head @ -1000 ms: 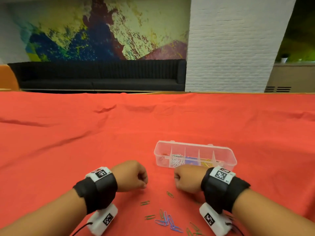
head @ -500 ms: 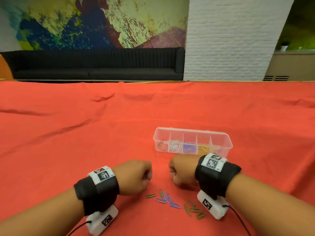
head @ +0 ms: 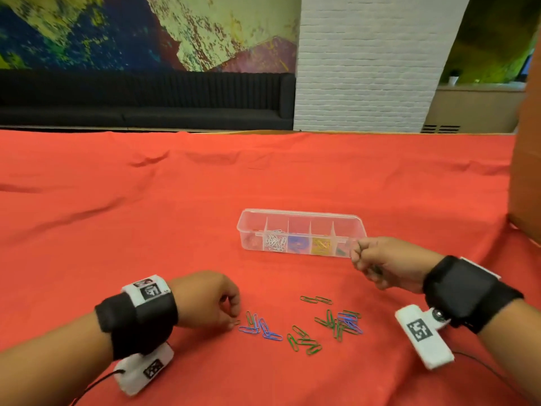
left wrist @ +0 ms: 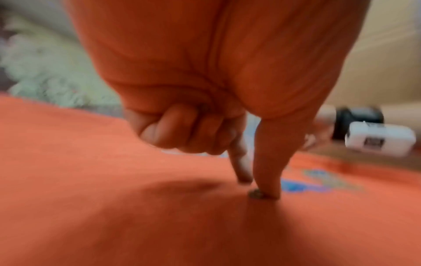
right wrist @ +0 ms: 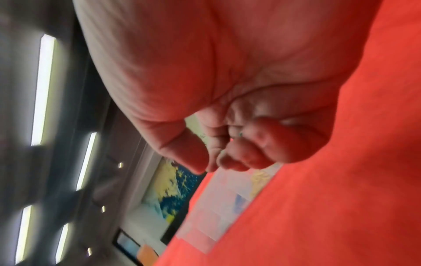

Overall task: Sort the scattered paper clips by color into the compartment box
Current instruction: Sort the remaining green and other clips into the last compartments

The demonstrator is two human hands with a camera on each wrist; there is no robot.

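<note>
The clear compartment box (head: 301, 213) lies on the red cloth and holds silver clips (head: 275, 241), blue clips (head: 298, 244), yellow clips (head: 320, 246) and a few green ones (head: 339, 252) in separate cells. Loose blue clips (head: 263, 329) and green clips (head: 304, 342) lie scattered in front of it. My left hand (head: 234, 320) pinches a small green clip (left wrist: 256, 194) against the cloth with thumb and forefinger, at the left edge of the scatter. My right hand (head: 358, 253) hovers curled at the box's right end. A speck of green clip (right wrist: 240, 134) shows inside its fist.
The red cloth (head: 146, 230) has shallow wrinkles at the left and back. A brown upright panel (head: 524, 171) stands at the right edge. Beyond the table's far edge are a black sofa (head: 146, 106) and a white brick pillar (head: 366, 68).
My right hand has risen from the scattered clips and moved right and forward to the box's right end. My left hand has dropped its fingertips onto a clip by the blue ones.
</note>
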